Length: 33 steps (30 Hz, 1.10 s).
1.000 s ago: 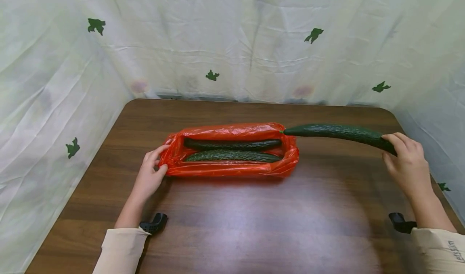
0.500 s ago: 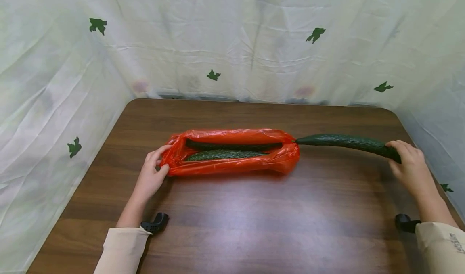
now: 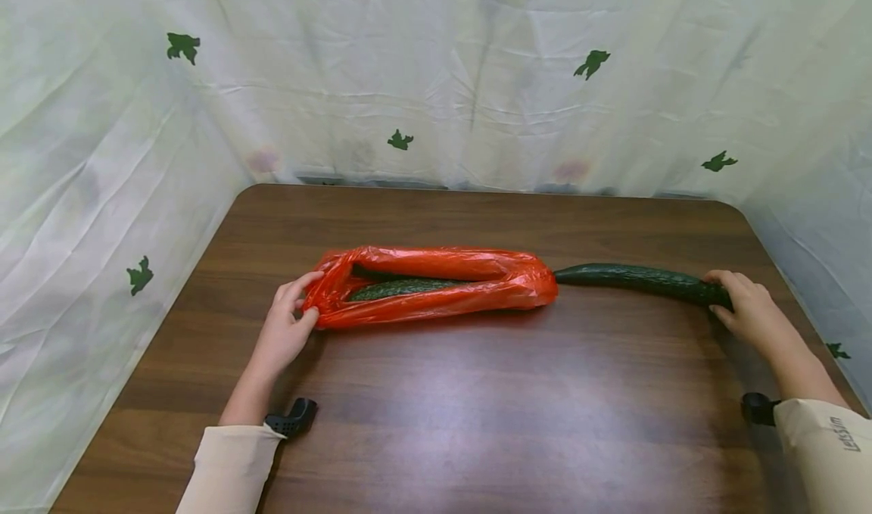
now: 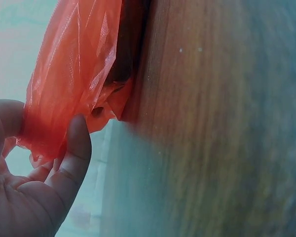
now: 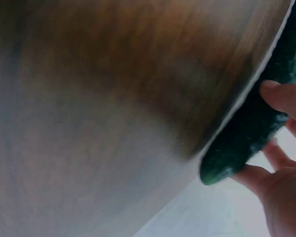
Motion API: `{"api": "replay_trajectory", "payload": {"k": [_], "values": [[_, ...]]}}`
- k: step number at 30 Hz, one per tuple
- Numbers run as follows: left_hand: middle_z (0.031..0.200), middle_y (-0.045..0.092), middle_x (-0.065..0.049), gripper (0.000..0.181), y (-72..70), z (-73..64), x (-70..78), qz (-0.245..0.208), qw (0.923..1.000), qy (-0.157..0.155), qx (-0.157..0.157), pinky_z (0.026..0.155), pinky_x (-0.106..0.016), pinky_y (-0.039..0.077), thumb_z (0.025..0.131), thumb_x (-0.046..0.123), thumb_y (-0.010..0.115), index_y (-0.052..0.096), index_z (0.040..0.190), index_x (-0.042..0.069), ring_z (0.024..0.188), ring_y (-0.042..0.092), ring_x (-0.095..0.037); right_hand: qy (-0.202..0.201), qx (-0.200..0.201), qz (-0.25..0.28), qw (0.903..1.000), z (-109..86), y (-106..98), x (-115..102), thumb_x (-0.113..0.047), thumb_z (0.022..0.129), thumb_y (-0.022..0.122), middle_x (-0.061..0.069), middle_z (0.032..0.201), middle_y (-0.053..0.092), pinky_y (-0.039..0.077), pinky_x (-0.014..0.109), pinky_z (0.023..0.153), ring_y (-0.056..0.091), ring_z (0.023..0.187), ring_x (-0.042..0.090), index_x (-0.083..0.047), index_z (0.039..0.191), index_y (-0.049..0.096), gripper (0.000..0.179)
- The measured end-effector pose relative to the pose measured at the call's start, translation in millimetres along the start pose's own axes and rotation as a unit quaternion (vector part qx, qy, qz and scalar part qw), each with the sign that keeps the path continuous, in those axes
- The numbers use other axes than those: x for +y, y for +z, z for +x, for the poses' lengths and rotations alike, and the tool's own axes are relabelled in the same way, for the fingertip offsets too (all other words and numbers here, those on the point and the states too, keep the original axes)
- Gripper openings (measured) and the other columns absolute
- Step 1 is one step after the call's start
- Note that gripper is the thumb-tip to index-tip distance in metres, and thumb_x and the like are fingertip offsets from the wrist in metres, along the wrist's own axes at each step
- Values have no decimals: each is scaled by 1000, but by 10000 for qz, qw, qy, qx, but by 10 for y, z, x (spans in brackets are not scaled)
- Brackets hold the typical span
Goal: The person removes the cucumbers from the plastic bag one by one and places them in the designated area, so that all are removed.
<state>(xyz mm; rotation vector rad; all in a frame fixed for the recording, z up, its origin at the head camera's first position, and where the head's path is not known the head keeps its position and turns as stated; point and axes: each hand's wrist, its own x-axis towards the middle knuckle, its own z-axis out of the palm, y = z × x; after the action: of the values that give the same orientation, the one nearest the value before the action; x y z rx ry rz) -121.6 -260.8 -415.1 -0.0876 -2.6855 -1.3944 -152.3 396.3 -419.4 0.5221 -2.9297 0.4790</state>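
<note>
A red plastic bag [image 3: 436, 309] lies lengthwise across the table, its long opening facing up. Through that opening shows a bumpy green cucumber [image 3: 402, 288], with a second, darker one mostly hidden behind the bag's film. My left hand [image 3: 289, 321] pinches the bag's left end between thumb and fingers, as the left wrist view also shows [image 4: 44, 187]. At the right, my right hand [image 3: 752, 309] grips the thick end of another long cucumber [image 3: 633, 278]. Its thin tip meets the right end of the bag. In the right wrist view, thumb and fingers wrap this cucumber's blunt end [image 5: 241, 143].
The brown wooden table [image 3: 477, 415] carries the bag and cucumbers. A pale curtain [image 3: 463, 60] with green bird shapes hangs behind and along both sides. Black wrist devices [image 3: 293, 418] sit at both sleeves.
The right hand has brought its cucumber nearer and lower, after first shifting right. The bag's right end has drawn together, narrowing the opening and covering more of the cucumbers inside. The left hand stays put.
</note>
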Motion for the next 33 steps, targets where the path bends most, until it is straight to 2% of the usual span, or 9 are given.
{"api": "replay_trajectory", "payload": {"k": [6, 12, 19, 27, 33], "values": [[121, 34, -18, 52, -1, 5, 15, -5, 10000, -21, -9, 47, -25, 42, 83, -4, 46, 44, 131, 14, 86, 43, -29, 77, -157, 19, 9998, 8, 1, -4, 15, 69, 64, 29, 106, 43, 27, 57, 77, 39, 96, 46, 10, 115, 39, 53], [121, 34, -18, 51, 5, 12, 2, 46, 10000, -28, -14, 48, -24, 43, 83, -4, 46, 44, 131, 14, 88, 43, -30, 383, -339, 139, 9986, 24, -12, -51, 6, 72, 65, 33, 108, 41, 23, 59, 80, 37, 96, 48, 12, 118, 38, 54], [122, 33, -19, 51, 4, -10, 14, 12, 10000, -56, 6, 49, -25, 44, 83, -3, 45, 44, 131, 15, 90, 43, -32, 436, -293, 74, 9986, 85, -11, -164, -2, 76, 66, 32, 113, 41, 27, 59, 80, 36, 100, 49, 11, 120, 39, 54], [122, 34, -18, 51, 4, -20, 26, -15, 9999, -112, 46, 50, -24, 44, 82, -2, 46, 45, 131, 15, 89, 43, -31, 152, -253, -17, 9996, 256, 34, -394, -6, 76, 68, 29, 114, 44, 29, 60, 80, 38, 102, 48, 7, 121, 43, 53], [122, 33, -18, 51, -1, -15, 15, 0, 9999, -128, -20, 49, -25, 43, 84, -3, 46, 44, 131, 15, 90, 43, -31, -258, -80, -55, 9996, 454, 73, -717, -8, 76, 69, 24, 115, 47, 34, 57, 81, 42, 103, 43, 2, 121, 46, 52]]}}
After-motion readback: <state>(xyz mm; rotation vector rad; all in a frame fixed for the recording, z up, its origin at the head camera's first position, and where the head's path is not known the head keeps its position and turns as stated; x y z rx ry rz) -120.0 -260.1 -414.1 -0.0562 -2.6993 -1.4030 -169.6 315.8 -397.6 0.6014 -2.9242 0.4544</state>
